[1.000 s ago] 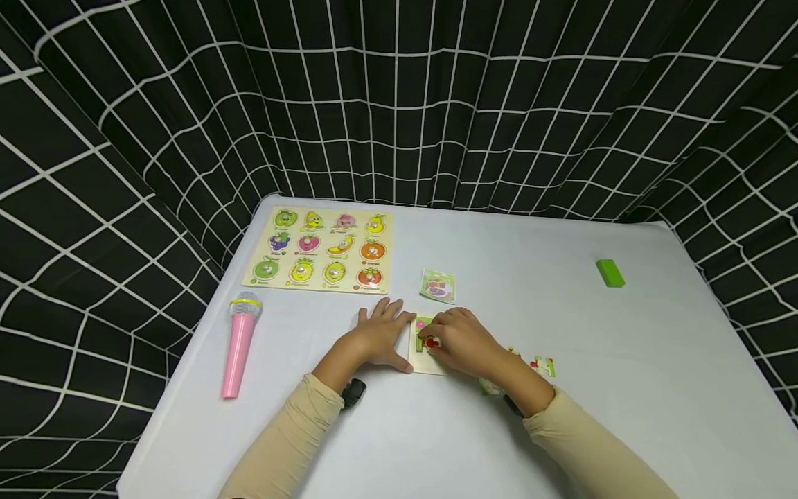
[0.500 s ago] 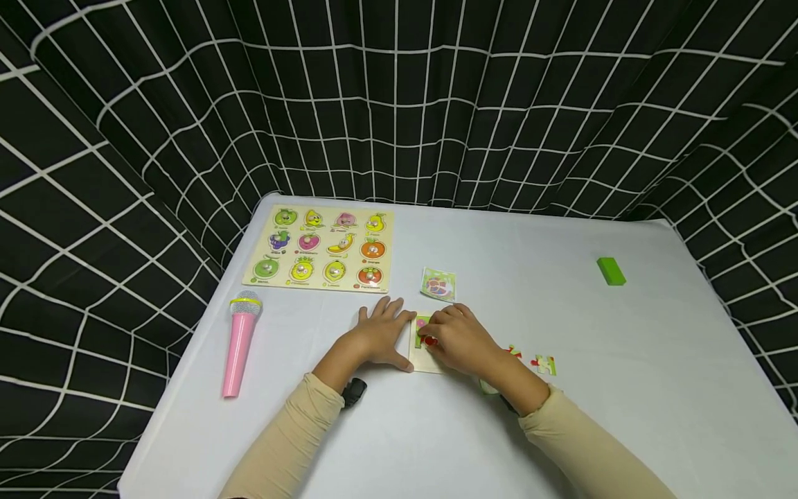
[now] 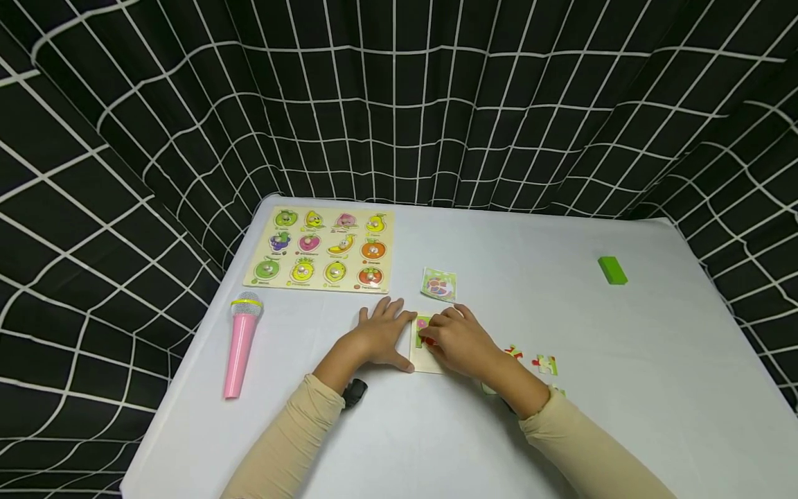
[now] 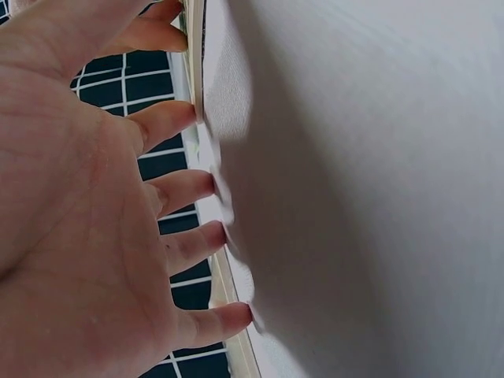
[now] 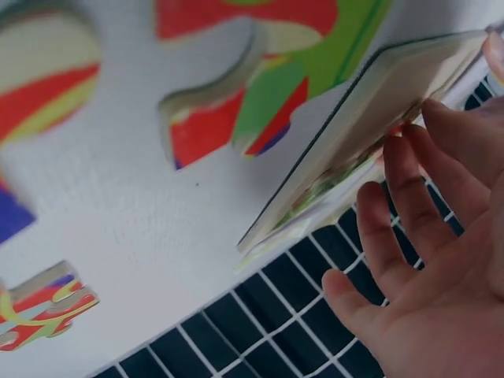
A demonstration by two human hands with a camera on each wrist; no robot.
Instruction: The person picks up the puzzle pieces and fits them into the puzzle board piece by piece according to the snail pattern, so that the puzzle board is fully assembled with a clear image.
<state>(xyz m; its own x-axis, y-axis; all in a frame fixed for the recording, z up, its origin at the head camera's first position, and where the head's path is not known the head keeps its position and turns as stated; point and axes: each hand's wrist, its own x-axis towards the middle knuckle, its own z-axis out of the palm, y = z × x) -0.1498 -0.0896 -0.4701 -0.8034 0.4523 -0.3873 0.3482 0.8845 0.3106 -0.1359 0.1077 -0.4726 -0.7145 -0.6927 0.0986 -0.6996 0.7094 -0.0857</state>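
In the head view my left hand [image 3: 377, 338] lies with spread fingers at the left edge of a small wooden puzzle tray [image 3: 430, 362], its thumb and index finger touching that edge. My right hand [image 3: 464, 343] bends over the tray, thumb and fingertips pinching a red-and-green jigsaw piece [image 3: 430, 341] that is mostly hidden. A green and pink part of the picture [image 3: 421, 322] shows in the tray's upper left. Several loose jigsaw pieces [image 3: 545, 364] lie right of the tray, some partly behind the right forearm. The right wrist view shows one loose piece [image 5: 205, 130] large and close.
A small picture card [image 3: 439, 285] lies just beyond the tray. At the back left is a fruit knob-puzzle board [image 3: 260, 251], with a pink toy microphone [image 3: 240, 346] in front of it. A green block [image 3: 613, 271] sits far right. Black gridded curtains surround the white table.
My right hand and forearm have shifted slightly, showing a bit more of the loose pieces. The pinched piece is more covered by the fingers. My left hand stays at the tray's edge.
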